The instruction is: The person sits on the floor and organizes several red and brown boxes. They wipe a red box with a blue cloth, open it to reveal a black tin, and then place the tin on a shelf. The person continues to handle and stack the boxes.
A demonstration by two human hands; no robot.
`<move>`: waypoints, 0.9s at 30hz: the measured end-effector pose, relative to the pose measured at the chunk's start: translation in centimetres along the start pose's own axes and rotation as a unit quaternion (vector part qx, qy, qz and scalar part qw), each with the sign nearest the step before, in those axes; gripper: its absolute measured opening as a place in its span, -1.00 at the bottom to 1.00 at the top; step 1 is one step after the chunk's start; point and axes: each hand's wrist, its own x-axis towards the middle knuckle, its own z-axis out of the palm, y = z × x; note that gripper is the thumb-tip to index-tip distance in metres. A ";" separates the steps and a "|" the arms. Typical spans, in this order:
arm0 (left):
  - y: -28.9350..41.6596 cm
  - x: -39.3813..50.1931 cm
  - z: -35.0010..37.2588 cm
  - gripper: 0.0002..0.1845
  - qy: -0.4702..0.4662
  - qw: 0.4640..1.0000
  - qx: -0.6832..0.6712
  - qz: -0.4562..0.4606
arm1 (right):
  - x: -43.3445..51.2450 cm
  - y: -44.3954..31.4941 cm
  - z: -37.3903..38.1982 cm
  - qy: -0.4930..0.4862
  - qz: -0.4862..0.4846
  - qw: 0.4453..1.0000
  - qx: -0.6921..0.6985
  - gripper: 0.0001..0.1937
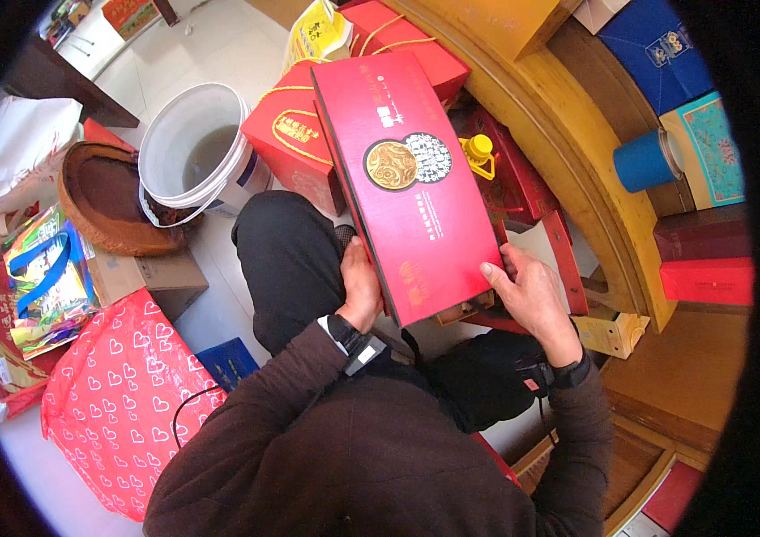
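Observation:
A long red gift box (413, 221) with a gold-and-white round emblem lies across my hands, tilted in front of my knees. My left hand (361, 282) grips its near left edge, the fingers hidden beneath. At the near right corner, my right hand (531, 292) holds it with the thumb on top. Behind the box's left side stands a red gift bag (296, 134) with yellow cord handles. A bottle with a yellow cap (479, 146) and handle shows just past the right edge. Below the near end, part of an opened red box (564, 268) is visible.
Left are a white bucket (158, 158) holding murky liquid, a brown round basin (78, 215) on a cardboard box (168, 275), and a red heart-patterned bag (118, 396). A curved wooden cabinet edge (611, 194) runs along the right. Shelved there are a blue canister (645, 161) and several boxes.

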 end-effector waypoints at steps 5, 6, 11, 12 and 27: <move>0.4 0.3 0.2 -0.50 0.005 1.000 -0.012 -0.015 | 1.3 0.1 -1.3 -0.054 0.032 0.988 0.141 -0.51; 0.3 0.5 0.1 -0.50 0.009 1.000 -0.011 -0.024 | 1.6 0.4 -1.3 -0.077 0.046 0.987 0.136 -0.50; -0.3 1.3 -1.2 -0.52 -0.056 0.998 -0.010 -0.007 | 4.1 1.8 0.1 -0.136 -0.004 0.965 0.225 -0.48; -0.4 1.5 -1.5 -0.51 -0.049 0.998 -0.005 -0.026 | 4.5 2.2 0.5 -0.154 0.024 0.949 0.274 -0.48; -0.2 1.2 -0.2 -0.58 0.011 0.998 0.062 -0.009 | 7.0 3.2 1.2 -0.112 0.121 0.878 0.449 -0.50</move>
